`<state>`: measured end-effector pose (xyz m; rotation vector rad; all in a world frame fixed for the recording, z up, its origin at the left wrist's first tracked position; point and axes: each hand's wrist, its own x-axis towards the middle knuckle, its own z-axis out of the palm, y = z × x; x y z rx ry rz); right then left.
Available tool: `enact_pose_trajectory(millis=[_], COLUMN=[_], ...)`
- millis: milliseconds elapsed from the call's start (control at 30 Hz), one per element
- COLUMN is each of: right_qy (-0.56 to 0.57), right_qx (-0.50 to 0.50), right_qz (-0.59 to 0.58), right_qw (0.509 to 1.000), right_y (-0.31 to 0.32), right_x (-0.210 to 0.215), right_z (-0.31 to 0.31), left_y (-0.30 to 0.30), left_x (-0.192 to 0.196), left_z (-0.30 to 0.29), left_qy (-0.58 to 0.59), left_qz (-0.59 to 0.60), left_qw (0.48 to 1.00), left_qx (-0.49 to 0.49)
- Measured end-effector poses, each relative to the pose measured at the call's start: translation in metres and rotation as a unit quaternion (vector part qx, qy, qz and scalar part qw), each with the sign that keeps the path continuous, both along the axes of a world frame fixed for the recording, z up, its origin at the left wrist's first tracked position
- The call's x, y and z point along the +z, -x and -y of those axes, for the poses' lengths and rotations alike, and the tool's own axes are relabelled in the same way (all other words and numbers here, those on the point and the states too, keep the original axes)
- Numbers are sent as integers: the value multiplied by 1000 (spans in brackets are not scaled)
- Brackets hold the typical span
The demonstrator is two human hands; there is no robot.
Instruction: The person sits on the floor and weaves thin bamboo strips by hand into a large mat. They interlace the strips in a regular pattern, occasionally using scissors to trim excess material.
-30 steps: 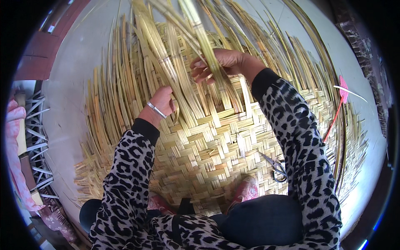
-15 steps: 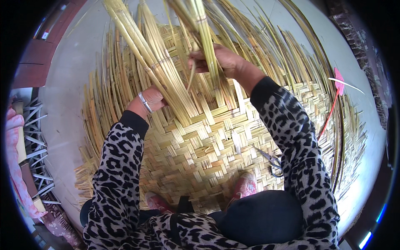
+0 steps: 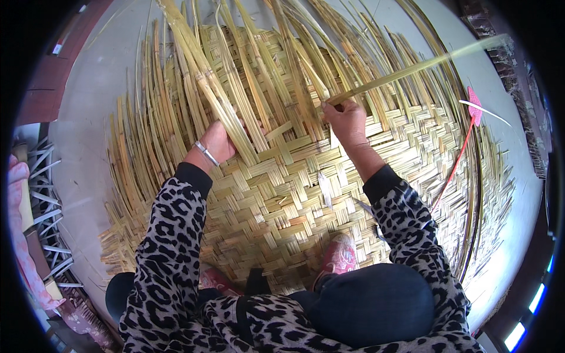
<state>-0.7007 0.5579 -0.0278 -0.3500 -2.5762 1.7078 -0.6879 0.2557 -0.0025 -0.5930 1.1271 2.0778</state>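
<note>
A woven mat of flattened yellow-green reed strips (image 3: pixel 259 206) lies beneath me, its unwoven strip ends fanning out at the far side. My left hand (image 3: pixel 213 145), with a bracelet at the wrist, is closed around a bundle of raised reed strips (image 3: pixel 220 97) left of the middle. My right hand (image 3: pixel 347 120) pinches one long reed strip (image 3: pixel 406 72), which stretches up to the far right over the loose ends. Between the hands, a short pale strip piece (image 3: pixel 279 130) lies slantwise by the weave's edge.
A pale, blade-shaped piece (image 3: pixel 325 189) lies on the mat. Scissors (image 3: pixel 366 207) are partly hidden by my right sleeve. A pink swatter (image 3: pixel 474 106) with a red handle lies on the right. My shoes (image 3: pixel 340 254) stand on the mat; a metal rack (image 3: pixel 47 206) is at left.
My right hand has let go of the raised bundle, whose strips now lie down on the far side. It has moved right and nearer, now pinching a single strip. The left hand still holds its bundle.
</note>
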Motion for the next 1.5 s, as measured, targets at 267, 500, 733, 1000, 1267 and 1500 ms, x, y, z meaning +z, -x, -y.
enact_pose_trajectory(millis=[267, 500, 733, 1000, 1267, 1500], right_qy=[66, 137, 116, -21, 251, 116], right_qx=[-66, -9, 33, 106, -28, 27], right_qz=[34, 123, 41, 30, 141, 197], right_qw=[995, 983, 992, 994, 957, 973], right_y=[-47, -49, -74, -92, -80, 3], right_x=[-32, -19, -16, -11, -4, 5], right_z=[-13, -22, -27, -19, -89, -149], left_y=[-5, -11, -46, -42, -1, 19], left_x=[-6, -35, -59, -19, -14, -2], left_z=[-7, -8, -32, -119, -216, -229], left_qy=[-13, 69, 374, 376, 571, 555], left_qz=[59, -7, -150, -357, -608, -478], left_qw=[998, 994, 871, 849, 495, 635], left_qx=[-3, 79, 282, 99, -245, -244])
